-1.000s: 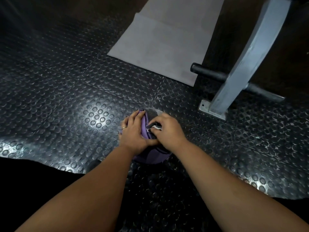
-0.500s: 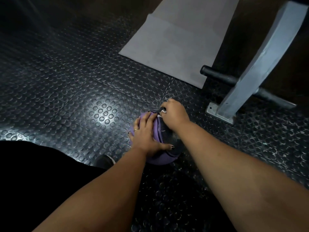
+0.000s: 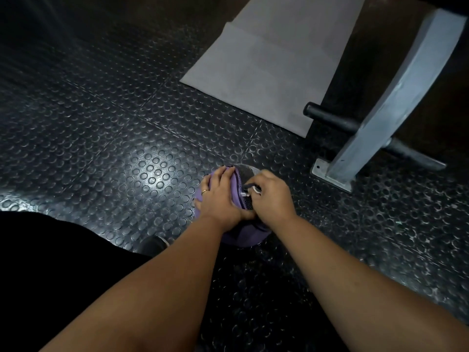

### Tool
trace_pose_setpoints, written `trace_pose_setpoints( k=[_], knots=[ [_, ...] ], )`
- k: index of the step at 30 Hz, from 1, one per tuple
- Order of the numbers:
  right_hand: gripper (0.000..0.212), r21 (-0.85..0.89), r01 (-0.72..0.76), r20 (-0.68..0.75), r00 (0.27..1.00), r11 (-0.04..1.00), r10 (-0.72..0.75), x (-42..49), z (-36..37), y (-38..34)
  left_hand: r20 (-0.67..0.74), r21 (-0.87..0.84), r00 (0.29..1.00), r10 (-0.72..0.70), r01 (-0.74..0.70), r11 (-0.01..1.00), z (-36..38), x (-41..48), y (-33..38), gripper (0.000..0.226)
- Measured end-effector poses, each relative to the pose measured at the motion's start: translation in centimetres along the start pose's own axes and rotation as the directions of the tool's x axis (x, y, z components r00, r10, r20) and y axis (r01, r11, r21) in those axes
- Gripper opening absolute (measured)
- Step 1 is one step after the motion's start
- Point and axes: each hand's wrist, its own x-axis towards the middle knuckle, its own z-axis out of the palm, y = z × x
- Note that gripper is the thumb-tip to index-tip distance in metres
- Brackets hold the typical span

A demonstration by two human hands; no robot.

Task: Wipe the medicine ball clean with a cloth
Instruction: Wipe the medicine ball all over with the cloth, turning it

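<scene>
- Medicine ball (image 3: 241, 237): round, purple rubber with dark seam bands, sitting on the black stud-patterned rubber floor (image 3: 106, 138).
- Left hand (image 3: 218, 199): lies flat on the ball's left upper side. Fingers are straight and a little spread, pointing away from the person, with the thumb laid across the near side. It grasps nothing.
- Right hand (image 3: 272, 199): sits on the ball's right upper side, just beside the left hand. Fingers are curled tight around a small dark cloth with a white edge (image 3: 250, 193), pressing it to the ball. Most of the cloth is hidden.
- Ball is a sphere, so no long axis. A dark seam runs far-to-near between the hands, with a speckled grey panel on the far side.
- Beyond the ball: flat grey mat (image 3: 266, 67).
- Right of the ball and beyond it: slanted grey metal frame leg (image 3: 380, 118), crossed by a black bar (image 3: 327, 118).
</scene>
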Motion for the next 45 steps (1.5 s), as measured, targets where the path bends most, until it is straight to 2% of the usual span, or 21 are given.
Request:
trace_pose_setpoints(
  k=[5,8,10,12,14,15,17,19,20,22,24,26,28,30,32,33,35,37,39,42,45],
  knots=[
    [0.018,-0.087,0.029,-0.003,1.0,0.996,-0.029,2.1,0.1,-0.4,-0.043,-0.018,0.999,-0.016,0.015,1.0,0.1,0.2,-0.1,0.135],
    [0.016,-0.11,-0.092,-0.044,0.995,0.99,0.088,4.5,-0.3,-0.6,-0.047,0.031,0.999,0.013,-0.012,0.999,0.5,-0.8,0.0,0.135],
    [0.019,0.041,-0.208,-0.089,0.973,0.977,0.211,5.6,-1.4,-0.6,-0.029,0.062,0.998,0.057,-0.055,0.997,0.5,-1.8,-0.2,0.137],
    [0.034,0.288,-0.287,-0.13,0.934,0.914,0.334,5.7,-2.9,-0.5,0.007,0.062,0.997,0.071,-0.071,0.996,0.3,-2.2,-0.7,0.141],
    [0.053,0.457,-0.387,-0.113,0.868,0.801,0.483,4.8,-4.5,0.0,0.034,0.081,0.997,0.071,-0.073,0.994,0.1,-2.3,-0.9,0.146],
    [0.058,0.505,-0.459,-0.055,0.828,0.731,0.558,4.1,-5.2,0.6,0.044,0.103,0.997,0.069,-0.073,0.992,0.0,-2.4,-0.9,0.15],
    [0.055,0.643,-0.576,0.14,0.737,0.505,0.661,2.4,-6.1,1.9,0.07,0.144,0.996,0.047,-0.057,0.988,0.1,-2.6,-0.8,0.153],
    [0.048,0.754,-0.609,0.305,0.658,0.248,0.688,0.8,-6.6,3.4,0.09,0.178,0.996,0.007,-0.023,0.984,0.1,-2.9,-0.6,0.152],
    [0.043,0.781,-0.603,0.346,0.634,0.162,0.691,0.0,-6.8,4.1,0.088,0.19,0.996,-0.012,-0.005,0.982,0.0,-3.1,-0.5,0.151],
    [0.032,0.817,-0.574,0.378,0.61,0.06,0.696,-1.1,-7.2,5.2,0.083,0.176,0.996,-0.04,0.025,0.984,-0.3,-3.3,-0.2,0.149],
    [0.026,0.841,-0.54,0.388,0.613,0.007,0.688,-1.9,-7.4,5.6,0.078,0.094,0.996,-0.045,0.037,0.995,-0.4,-3.2,0.1,0.143],
    [0.017,0.844,-0.535,0.364,0.63,0.044,0.686,-2.6,-7.5,5.0,0.02,-0.043,0.997,-0.069,0.07,0.997,-0.3,-3.0,0.5,0.127],
    [0.012,0.819,-0.547,0.28,0.644,0.173,0.712,-3.3,-7.3,4.0,-0.102,-0.152,0.987,-0.126,0.11,0.982,0.2,-2.8,1.0,0.103],
    [0.012,0.714,-0.558,0.127,0.698,0.424,0.704,-3.8,-6.5,3.0,-0.245,-0.176,0.957,-0.158,0.116,0.977,1.1,-2.6,1.4,0.066],
    [0.014,0.486,-0.505,-0.039,0.803,0.713,0.595,-4.2,-5.4,2.3,-0.353,-0.151,0.915,-0.195,0.15,0.977,1.9,-2.7,1.7,0.038],
    [0.019,0.391,-0.44,-0.096,0.854,0.808,0.511,-4.2,-4.7,2.2,-0.387,-0.138,0.895,-0.222,0.181,0.974,2.3,-2.8,1.9,0.032],
    [0.024,0.266,-0.28,-0.164,0.93,0.922,0.33,-4.3,-3.5,1.4,-0.417,-0.096,0.878,-0.235,0.215,0.972,3.1,-2.9,2.0,0.028],
    [0.024,0.1,-0.116,-0.193,0.972,0.988,0.133,-4.2,-2.3,0.6,-0.424,-0.06,0.879,-0.22,0.215,0.975,3.9,-3.1,1.8,0.033],
    [0.022,-0.029,-0.023,-0.146,0.989,0.999,0.018,-4.3,-0.8,0.8,-0.469,-0.035,0.866,-0.171,0.175,0.984,4.6,-3.4,1.4,0.048],
    [0.029,-0.11,-0.025,-0.125,0.992,0.994,0.012,-4.5,0.4,1.3,-0.573,0.029,0.819,-0.037,0.065,0.997,5.8,-3.9,0.6,0.051],
    [0.02,-0.124,-0.043,-0.149,0.989,0.991,0.024,-2.8,0.8,2.0,-0.552,0.043,0.834,-0.02,0.053,0.998,6.0,-3.4,0.3,0.049]
  ],
)
